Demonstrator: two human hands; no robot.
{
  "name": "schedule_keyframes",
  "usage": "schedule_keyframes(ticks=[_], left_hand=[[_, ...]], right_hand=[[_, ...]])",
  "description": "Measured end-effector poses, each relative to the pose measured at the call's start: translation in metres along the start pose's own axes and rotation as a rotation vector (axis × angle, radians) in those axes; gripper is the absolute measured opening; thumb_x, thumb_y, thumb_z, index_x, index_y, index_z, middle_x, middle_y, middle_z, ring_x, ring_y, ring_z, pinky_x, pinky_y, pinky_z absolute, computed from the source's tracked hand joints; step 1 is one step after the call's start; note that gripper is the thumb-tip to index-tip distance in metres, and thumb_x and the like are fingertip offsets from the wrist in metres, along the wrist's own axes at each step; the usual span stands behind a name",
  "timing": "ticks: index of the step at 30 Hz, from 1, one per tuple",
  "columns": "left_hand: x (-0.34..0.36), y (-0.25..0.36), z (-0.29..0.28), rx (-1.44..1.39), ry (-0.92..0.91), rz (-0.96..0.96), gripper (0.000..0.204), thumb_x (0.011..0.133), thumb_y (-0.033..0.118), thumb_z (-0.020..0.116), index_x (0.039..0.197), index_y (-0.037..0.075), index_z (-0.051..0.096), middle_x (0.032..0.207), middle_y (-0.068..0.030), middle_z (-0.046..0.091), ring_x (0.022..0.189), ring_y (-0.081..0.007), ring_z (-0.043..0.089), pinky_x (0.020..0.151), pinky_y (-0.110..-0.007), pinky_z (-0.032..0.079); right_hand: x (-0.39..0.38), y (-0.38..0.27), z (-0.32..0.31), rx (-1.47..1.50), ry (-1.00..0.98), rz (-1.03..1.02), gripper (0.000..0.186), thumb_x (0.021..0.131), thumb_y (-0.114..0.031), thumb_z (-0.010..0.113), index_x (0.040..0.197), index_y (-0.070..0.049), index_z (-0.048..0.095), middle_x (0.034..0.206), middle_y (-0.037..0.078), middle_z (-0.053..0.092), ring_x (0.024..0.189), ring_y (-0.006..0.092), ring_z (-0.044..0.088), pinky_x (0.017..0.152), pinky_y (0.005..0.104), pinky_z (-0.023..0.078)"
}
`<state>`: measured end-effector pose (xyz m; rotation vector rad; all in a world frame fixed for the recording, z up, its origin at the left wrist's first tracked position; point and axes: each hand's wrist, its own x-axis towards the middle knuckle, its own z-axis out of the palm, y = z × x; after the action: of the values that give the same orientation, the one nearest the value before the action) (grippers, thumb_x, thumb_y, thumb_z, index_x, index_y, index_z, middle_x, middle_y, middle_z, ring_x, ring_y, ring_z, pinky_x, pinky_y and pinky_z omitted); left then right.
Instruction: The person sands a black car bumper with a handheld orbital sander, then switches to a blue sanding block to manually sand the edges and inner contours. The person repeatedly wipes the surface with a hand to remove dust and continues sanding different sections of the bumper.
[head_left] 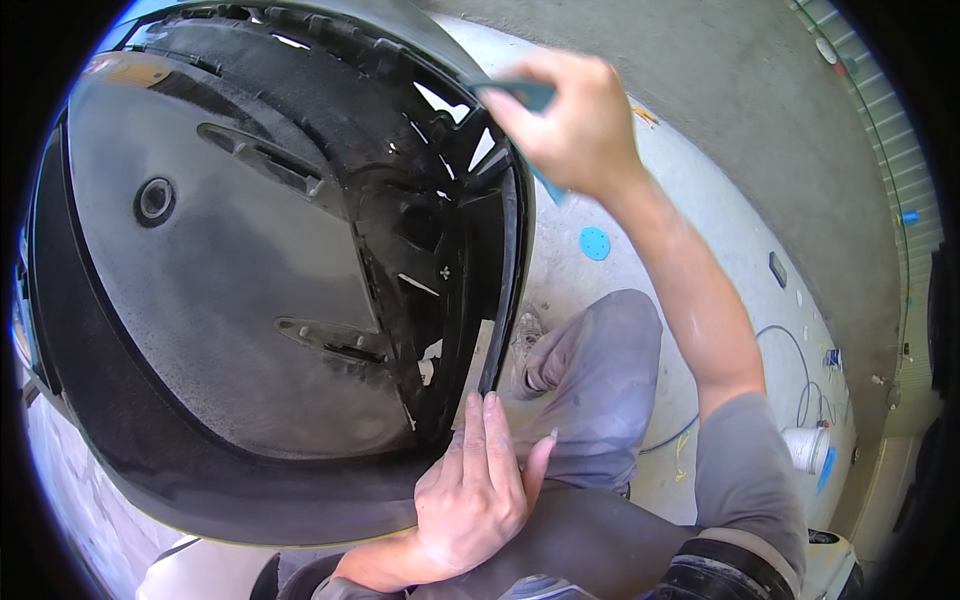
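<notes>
A large dark grey and black car body part [220,380], with a moulded rim and slotted brackets, fills the left side. My right hand [590,120] is closed on a teal sheet of sandpaper [522,95] at the part's far right edge. A corner of the sheet shows below the fingers, and the hand is slightly smeared by motion. Nearer to me, my left hand [475,490] lies with straight fingers, its fingertips touching the lower end of the part's black rim strip [505,310]. The left thumb stands apart, and nothing shows in that hand.
On the pale floor to the right lies a blue sanding disc [594,243] with holes. Farther right are a dark rectangular object [777,269], a thin hose [800,350] and a white bucket-like container [806,448]. My bent leg [600,380] is beside the part.
</notes>
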<state>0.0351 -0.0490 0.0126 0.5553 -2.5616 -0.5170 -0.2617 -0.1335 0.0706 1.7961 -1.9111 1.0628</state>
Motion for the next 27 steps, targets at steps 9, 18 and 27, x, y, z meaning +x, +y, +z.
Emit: schedule_keyframes(ticks=[9,18,27], left_hand=[[-0.002,0.001,0.003,0.001,0.013,-0.007,0.066,0.088,0.031,0.08,0.127,-0.018,0.058,0.113,-0.0322,0.071,0.081,-0.0326,0.077,0.065,-0.032,0.061],[-0.003,0.0,-0.002,0.007,0.026,0.006,0.066,0.088,0.031,0.08,0.127,-0.017,0.058,0.112,-0.0316,0.071,0.077,-0.0308,0.076,0.063,-0.031,0.06],[-0.002,0.001,0.001,0.017,0.045,0.005,0.066,0.088,0.031,0.08,0.128,-0.017,0.058,0.112,-0.0307,0.072,0.076,-0.0305,0.076,0.063,-0.03,0.06]], right_hand=[[0.002,0.001,0.001,-0.061,-0.048,0.047,0.019,0.083,-0.023,0.079,0.09,-0.005,0.079,0.081,0.012,0.075,0.074,0.0245,0.073,0.072,0.0334,0.056],[0.001,0.0,-0.002,-0.023,-0.031,0.004,0.019,0.083,-0.022,0.08,0.091,-0.005,0.079,0.079,0.012,0.074,0.073,0.026,0.073,0.071,0.0344,0.055],[0.006,0.004,-0.001,-0.06,-0.033,-0.029,0.018,0.082,-0.022,0.08,0.089,-0.005,0.079,0.078,0.011,0.074,0.072,0.0241,0.072,0.07,0.0328,0.055]])
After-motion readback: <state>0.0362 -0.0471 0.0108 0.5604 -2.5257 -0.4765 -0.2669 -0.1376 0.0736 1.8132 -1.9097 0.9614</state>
